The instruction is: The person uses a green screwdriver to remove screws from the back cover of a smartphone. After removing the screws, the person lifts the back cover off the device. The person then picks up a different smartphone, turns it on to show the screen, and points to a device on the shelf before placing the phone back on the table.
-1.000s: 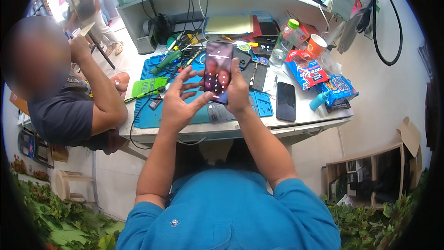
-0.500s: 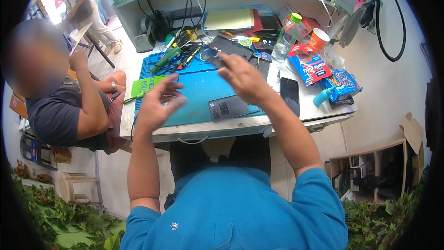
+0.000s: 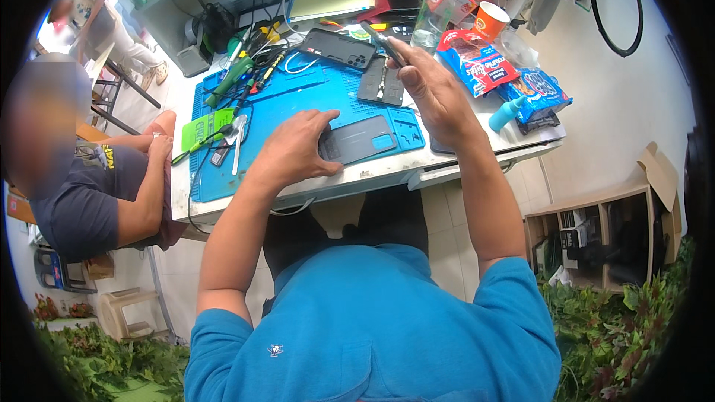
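A grey phone back panel, with a rounded cutout showing blue, lies at the front of the blue work mat. My left hand is curled around its left end, thumb on the near edge and fingers on the far edge. Raised over the right side, my right hand pinches a slim dark flat piece, seen nearly edge-on; its kind is unclear. Behind the panel rest a black phone frame and a dark part with a metallic strip.
Pens, cables and a green-handled tool crowd the mat's far left. A bottle, an orange cup, snack packs and a teal squeeze bottle stand at right. Another person sits at the left.
My left hand has come down from the air onto the phone panel. My right hand has swung right with the slim piece, now turned edge-on. The whole view has shifted slightly.
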The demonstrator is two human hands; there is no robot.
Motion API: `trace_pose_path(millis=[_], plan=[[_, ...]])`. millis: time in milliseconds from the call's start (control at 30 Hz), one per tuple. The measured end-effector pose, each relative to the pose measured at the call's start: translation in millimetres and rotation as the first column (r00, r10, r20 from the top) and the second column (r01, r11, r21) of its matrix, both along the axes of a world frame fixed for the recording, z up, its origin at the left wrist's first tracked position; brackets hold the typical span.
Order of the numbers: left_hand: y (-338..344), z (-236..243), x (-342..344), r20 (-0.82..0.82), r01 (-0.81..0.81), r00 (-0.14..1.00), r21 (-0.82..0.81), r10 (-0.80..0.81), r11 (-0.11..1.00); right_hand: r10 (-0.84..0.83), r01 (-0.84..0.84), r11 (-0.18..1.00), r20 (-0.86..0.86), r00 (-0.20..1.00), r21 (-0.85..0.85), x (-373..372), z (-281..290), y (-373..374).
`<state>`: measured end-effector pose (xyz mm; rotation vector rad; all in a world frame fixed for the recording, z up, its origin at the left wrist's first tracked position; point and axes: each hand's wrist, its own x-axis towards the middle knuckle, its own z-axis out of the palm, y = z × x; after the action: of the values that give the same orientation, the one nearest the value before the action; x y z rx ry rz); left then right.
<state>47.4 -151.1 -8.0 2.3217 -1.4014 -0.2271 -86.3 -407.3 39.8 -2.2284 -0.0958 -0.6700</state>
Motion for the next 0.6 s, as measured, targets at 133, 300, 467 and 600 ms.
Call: trace_pose_path(millis=[133, 300, 467, 600], plan=[[4.0, 2.0, 4.7, -0.035, -0.023, 0.999, -0.03, 0.022, 0.999, 0.001, -0.001, 1.0, 0.006, 1.0, -0.027, 6.1, -14.2, -2.8], [52.0, 21.2, 24.8, -0.108, 0.011, 0.994, -0.079, -0.02, 0.997, -0.009, -0.011, 0.977, -0.09, 0.996, -0.214, 28.3, -33.0, 9.3], [108.6, 44.0, 27.7, -0.198, 0.074, 0.976, -0.086, -0.09, 0.993, 0.086, -0.089, 0.835, -0.031, 0.996, -0.543, 77.8, -68.3, 39.3], [123.7, 34.0, 26.8, -0.189, 0.05, 0.979, -0.145, -0.078, 0.988, 0.067, -0.082, 0.704, -0.05, 0.997, -0.706, 113.6, -83.2, 59.1]])
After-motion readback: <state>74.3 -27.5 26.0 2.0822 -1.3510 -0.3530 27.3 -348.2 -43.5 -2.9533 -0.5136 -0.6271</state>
